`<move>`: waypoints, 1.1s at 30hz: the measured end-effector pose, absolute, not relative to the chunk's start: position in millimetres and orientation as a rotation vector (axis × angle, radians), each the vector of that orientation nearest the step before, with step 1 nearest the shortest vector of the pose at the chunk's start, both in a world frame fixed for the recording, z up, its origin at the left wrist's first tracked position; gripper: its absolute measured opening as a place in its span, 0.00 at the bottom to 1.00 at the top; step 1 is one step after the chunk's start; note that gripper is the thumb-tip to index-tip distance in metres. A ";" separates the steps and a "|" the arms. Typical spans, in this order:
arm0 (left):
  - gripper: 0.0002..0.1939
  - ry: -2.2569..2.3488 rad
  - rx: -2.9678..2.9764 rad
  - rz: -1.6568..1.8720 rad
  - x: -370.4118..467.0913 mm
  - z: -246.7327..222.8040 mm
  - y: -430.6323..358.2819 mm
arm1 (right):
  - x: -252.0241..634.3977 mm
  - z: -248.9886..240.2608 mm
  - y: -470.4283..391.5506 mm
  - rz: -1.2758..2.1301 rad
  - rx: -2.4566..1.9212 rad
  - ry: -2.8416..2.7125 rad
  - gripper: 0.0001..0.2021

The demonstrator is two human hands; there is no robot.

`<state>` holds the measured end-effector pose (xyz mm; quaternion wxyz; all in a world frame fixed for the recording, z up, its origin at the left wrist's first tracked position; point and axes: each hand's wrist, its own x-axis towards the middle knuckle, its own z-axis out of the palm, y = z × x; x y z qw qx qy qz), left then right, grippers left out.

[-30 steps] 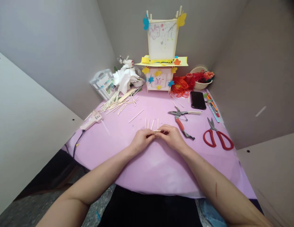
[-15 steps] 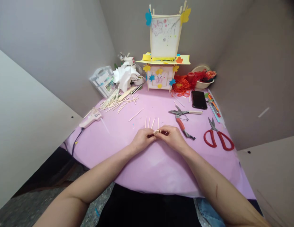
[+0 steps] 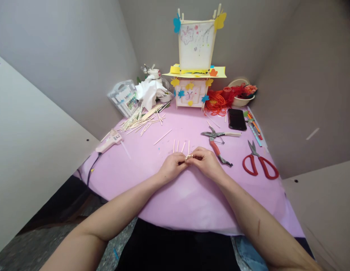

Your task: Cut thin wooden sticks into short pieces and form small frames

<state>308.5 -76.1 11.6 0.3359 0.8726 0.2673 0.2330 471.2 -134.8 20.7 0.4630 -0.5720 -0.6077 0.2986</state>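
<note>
One stick bundle (image 3: 188, 156), mid-bench

Left grip (image 3: 171, 166), nearly closed: pinching the bundle's left side. Right grip (image 3: 204, 162), likewise: pinching its right side. Four pale sticks (image 3: 178, 145): lying just beyond, on the lilac-covered bench (image 3: 186, 199). Red-handled pruners (image 3: 214, 146) and scissors (image 3: 259, 162): lying to the right. Glue gun (image 3: 111, 141): resting to the left. Decorated paper tower (image 3: 196, 47): standing behind.

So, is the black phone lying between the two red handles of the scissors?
No, the phone lies beyond the scissors, near the pens.
</note>
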 end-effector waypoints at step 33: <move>0.09 0.650 1.436 0.283 323.7 33.5 -84.9 | 487.0 42.0 -137.6 1.193 -1.400 -1.248 0.12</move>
